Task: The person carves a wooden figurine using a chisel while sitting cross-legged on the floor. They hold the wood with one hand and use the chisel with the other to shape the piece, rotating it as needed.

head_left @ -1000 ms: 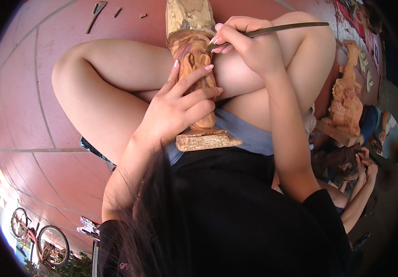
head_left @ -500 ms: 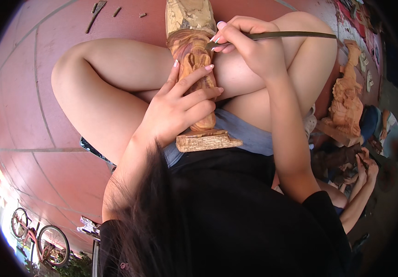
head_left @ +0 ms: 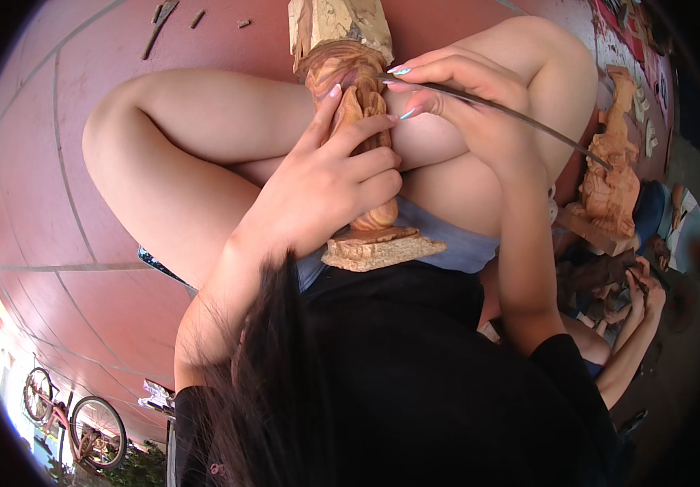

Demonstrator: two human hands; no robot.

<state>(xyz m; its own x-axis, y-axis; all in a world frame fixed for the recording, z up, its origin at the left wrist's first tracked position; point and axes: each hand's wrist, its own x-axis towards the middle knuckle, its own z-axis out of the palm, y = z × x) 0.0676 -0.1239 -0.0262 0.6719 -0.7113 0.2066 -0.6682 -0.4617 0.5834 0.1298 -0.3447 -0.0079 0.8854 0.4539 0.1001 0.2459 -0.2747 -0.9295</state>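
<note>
Gripping wooden carving (head_left: 356,122) on your lap, left hand (head_left: 326,183) wrapped firmly round midsection; right hand (head_left: 463,105) pinching thin carving tool (head_left: 520,118); handle dipped since earlier; tip at upper carving, cutting ongoing.

Bicycle (head_left: 74,422), second carved figure (head_left: 609,183), wood scraps (head_left: 159,20).

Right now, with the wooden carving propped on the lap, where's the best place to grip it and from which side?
Grip the wooden carving around its narrow middle, coming from the person's left, as the left hand does now. The body is slimmer there than the flat base, so fingers can wrap it. That probably leaves the upper part free for the right hand and its thin tool.
</note>
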